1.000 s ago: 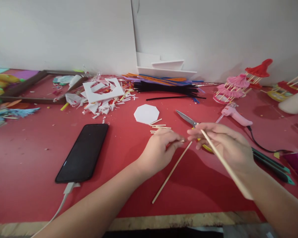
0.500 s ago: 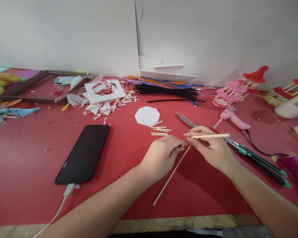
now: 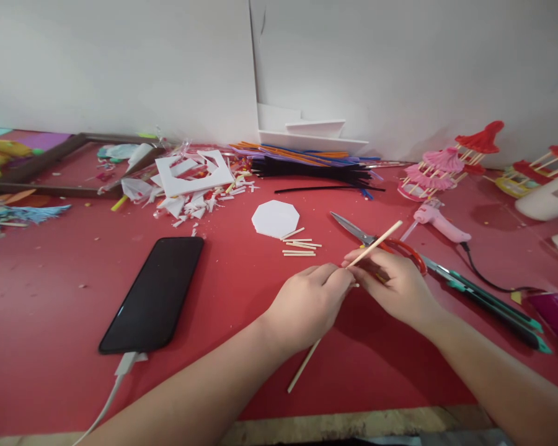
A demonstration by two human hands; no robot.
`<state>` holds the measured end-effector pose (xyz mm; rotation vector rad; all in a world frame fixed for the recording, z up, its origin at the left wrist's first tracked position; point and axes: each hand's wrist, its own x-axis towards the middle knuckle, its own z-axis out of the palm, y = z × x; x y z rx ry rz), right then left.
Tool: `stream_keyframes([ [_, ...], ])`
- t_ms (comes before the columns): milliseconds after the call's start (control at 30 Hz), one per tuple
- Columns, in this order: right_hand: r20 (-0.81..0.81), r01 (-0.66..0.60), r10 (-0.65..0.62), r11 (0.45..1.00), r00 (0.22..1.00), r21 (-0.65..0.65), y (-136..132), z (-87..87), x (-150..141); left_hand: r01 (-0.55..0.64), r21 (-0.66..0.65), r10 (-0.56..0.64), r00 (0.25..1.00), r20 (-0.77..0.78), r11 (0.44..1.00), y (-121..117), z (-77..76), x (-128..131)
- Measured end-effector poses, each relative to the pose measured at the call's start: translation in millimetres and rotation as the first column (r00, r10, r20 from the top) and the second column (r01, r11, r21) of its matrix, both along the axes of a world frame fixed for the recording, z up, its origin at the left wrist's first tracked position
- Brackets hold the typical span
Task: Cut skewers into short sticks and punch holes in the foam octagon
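Note:
My left hand point(image 3: 309, 303) is closed, its fingertips meeting those of my right hand point(image 3: 395, 282). Between them a thin wooden stick point(image 3: 379, 240) slants up to the right, its lower end hidden by fingers. A small pale tip, perhaps of a short piece, pokes out beside my left fingers. Under my left hand another wooden stick point(image 3: 302, 370) lies on the red table. Several short stick pieces point(image 3: 300, 244) rest beside a white octagon point(image 3: 276, 218). Scissors with orange-red handles point(image 3: 353, 229) lie just behind my right hand, partly covered by it.
A black phone point(image 3: 153, 294) with a white cable lies left. A green-black cutter point(image 3: 488, 306) and a pink glue gun point(image 3: 441, 224) are at right. White scraps point(image 3: 193, 186) and pipe cleaners point(image 3: 307, 164) lie behind; small pink and red tiered models point(image 3: 434, 170) stand back right.
The wooden stick has swung from nearly level to a steep slant. My left hand has moved right to meet my right fingers, now covering part of the stick lying on the table.

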<state>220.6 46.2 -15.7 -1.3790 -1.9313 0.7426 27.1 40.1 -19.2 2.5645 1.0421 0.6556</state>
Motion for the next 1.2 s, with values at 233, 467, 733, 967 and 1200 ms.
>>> stream_keyframes([
  [233, 0.162, -0.017, 0.007, 0.998, 0.987, 0.062, 1.0, 2.9, -1.0, -0.032, -0.067, 0.034, 0.999, 0.038, 0.997, 1.9, 1.3, -0.5],
  [467, 0.109, -0.037, 0.032, 0.998, 0.994, 0.050, 1.7, 0.1, -1.2, -0.136, -0.176, 0.165, 0.972, 0.164, 0.975, 3.8, 1.3, -0.9],
  [733, 0.154, -0.065, 0.048, 0.992, 0.987, 0.110, 0.7, 4.2, -2.1, -0.139, -0.122, 0.158, 0.975, 0.158, 0.983, 3.9, 1.5, -0.2],
  [967, 0.133, -0.086, 0.068, 0.987, 0.989, 0.133, 1.4, 4.4, -3.5, -0.197, -0.196, 0.242, 0.939, 0.245, 0.961, 5.7, -1.4, -0.8],
  [1200, 0.106, -0.077, 0.067, 0.993, 0.992, 0.094, 0.8, 7.0, -9.4, -0.235, -0.239, 0.292, 0.925, 0.242, 0.942, 9.6, -0.2, -1.5],
])
